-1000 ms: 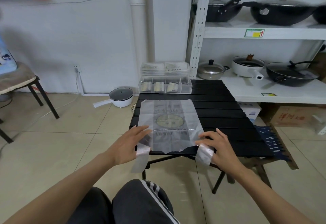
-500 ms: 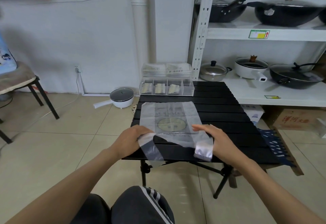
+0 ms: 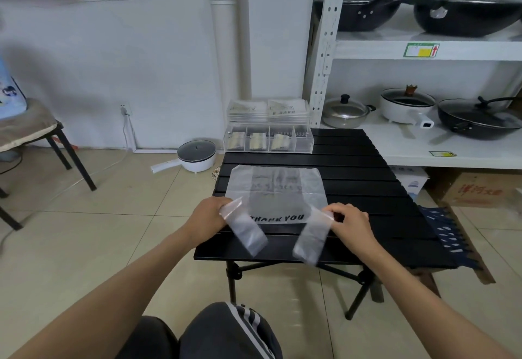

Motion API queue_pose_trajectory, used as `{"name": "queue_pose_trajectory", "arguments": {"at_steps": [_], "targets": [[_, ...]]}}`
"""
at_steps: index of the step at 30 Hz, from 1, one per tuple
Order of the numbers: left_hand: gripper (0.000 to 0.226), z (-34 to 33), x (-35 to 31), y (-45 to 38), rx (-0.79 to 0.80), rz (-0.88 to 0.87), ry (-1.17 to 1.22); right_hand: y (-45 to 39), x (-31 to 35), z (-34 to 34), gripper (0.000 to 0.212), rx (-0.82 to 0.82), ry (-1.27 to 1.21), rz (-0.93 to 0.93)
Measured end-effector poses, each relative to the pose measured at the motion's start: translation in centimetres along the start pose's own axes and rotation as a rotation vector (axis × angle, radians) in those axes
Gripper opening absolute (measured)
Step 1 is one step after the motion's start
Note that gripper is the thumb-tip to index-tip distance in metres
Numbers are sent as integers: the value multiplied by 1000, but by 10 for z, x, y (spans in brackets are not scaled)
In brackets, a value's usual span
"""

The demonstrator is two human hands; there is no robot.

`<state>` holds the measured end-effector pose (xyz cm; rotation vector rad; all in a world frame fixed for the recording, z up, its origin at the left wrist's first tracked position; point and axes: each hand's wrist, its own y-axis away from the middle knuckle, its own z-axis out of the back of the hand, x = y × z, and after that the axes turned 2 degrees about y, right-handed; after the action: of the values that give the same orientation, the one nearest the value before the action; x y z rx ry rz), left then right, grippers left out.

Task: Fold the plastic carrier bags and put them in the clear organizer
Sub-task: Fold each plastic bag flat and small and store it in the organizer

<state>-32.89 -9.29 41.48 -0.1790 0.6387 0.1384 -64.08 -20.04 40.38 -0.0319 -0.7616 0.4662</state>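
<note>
A clear plastic carrier bag (image 3: 275, 192) lies flat on the black slatted table (image 3: 353, 189), spread across the left half of the tabletop, its near part turned so that the words "THANK YOU" read along the fold facing the person. The left hand (image 3: 207, 218) pinches the bag's left handle (image 3: 244, 227) at its root, fingers curled around the plastic; the loop trails toward the table's near edge. The right hand (image 3: 351, 221) does the same with the right handle (image 3: 310, 235) — fingers curled, pinching it where it joins the bag — and that loop also hangs toward the near edge. At the far left corner of the table stands the clear organizer (image 3: 268, 138), its front row split into compartments; three of them hold small folded bags, the rightmost looks vacant — hard to tell through the clear wall. A stack of flat bags (image 3: 267, 110) rests on its back part.
</note>
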Motion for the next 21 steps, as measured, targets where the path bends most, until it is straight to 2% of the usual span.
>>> {"name": "queue_pose_trajectory", "arguments": {"at_steps": [2, 5, 7, 10, 13, 15, 18, 19, 21], "targets": [[21, -1, -4, -3, -19, 75, 77, -4, 2, -4, 11, -52, 7, -52], [6, -2, -10, -4, -66, 139, 95, -8, 5, -11, 15, -105, 84, -111], [25, -6, -7, -3, -82, 145, 29, -9, 6, -15, 14, -118, 177, -122], [41, -10, -2, 0, -134, 160, -9, -7, 6, -18, 27, -120, 260, -121], [42, -15, -2, 4, -221, 127, 5, -4, 8, -18, 40, -140, 252, -98], [37, -15, -2, 8, -293, 70, -90, -2, 10, -17, 41, -201, 253, -75], [25, -14, -1, 5, -294, -139, -434, 0, 10, -17, 33, -253, 421, 57], [20, -14, 0, 2, -265, -197, -497, -1, 11, -16, 25, -239, 463, 115], [12, -13, -1, -2, -172, -232, -476, -7, 14, -14, 5, -162, 504, 177]]}}
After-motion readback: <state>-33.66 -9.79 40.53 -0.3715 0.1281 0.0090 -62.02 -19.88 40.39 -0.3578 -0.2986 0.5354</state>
